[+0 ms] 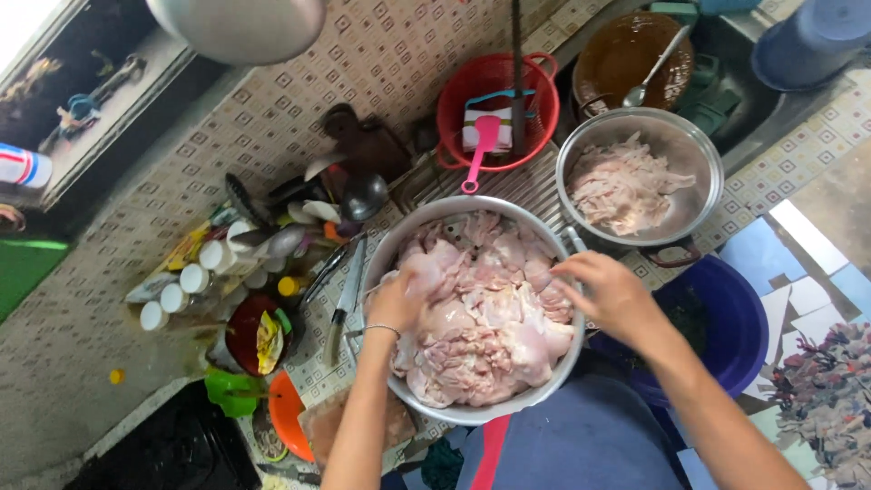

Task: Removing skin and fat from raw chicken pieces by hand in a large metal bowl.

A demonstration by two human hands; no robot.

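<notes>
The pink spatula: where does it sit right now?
In the head view, the pink spatula hangs out of the red basket, just above the large bowl of raw chicken.

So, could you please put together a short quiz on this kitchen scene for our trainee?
1. True or false: both hands are in the large metal bowl of raw chicken.
2. What stands in the red basket? A) a pink-handled tool B) a green cup C) a knife
3. What lies in the smaller metal bowl beside the sink?

Key:
1. True: the left hand grips a piece at the bowl's left side, and the right hand reaches in over the right rim.
2. A, the pink-handled tool, with its handle hanging over the basket's edge.
3. Pale trimmed pieces of meat.
</notes>
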